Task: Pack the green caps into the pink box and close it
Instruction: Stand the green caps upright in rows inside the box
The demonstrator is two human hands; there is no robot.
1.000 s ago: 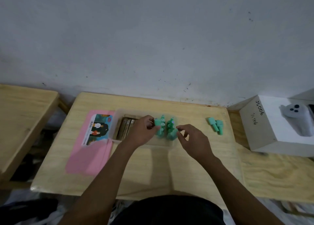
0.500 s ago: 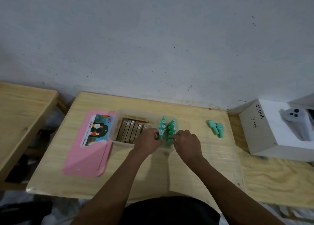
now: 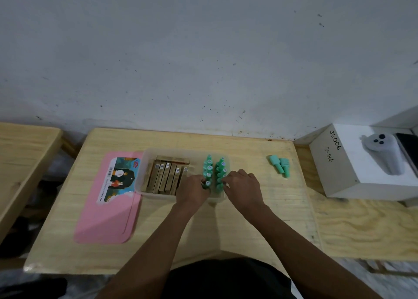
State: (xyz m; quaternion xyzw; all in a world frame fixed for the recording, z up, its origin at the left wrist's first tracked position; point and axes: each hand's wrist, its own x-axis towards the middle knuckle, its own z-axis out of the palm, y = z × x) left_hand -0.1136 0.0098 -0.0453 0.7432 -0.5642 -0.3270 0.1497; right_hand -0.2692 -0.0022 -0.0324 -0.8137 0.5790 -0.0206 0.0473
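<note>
A translucent box (image 3: 149, 156) stands open on the wooden table (image 3: 226, 231). Inside it at the right, green caps (image 3: 209, 166) stand in two rows. Its pink lid (image 3: 106, 222), with a picture label, lies flat to the left. My left hand (image 3: 192, 191) pinches the nearest cap of the left row. At the near end of the right row, my right hand (image 3: 244, 189) has its fingertips on a cap. Three more green caps (image 3: 280, 166) lie loose on the table to the right.
Several brown flat packets (image 3: 165, 177) fill the box's left half. A white box (image 3: 352, 163) marked JS006 with a grey device (image 3: 382, 150) on it stands at the right. A second wooden table (image 3: 22, 158) is at the left. The wall runs close behind.
Both hands have come down toward the near end of the two cap rows and now press on the nearest caps. The loose caps on the right have not moved.
</note>
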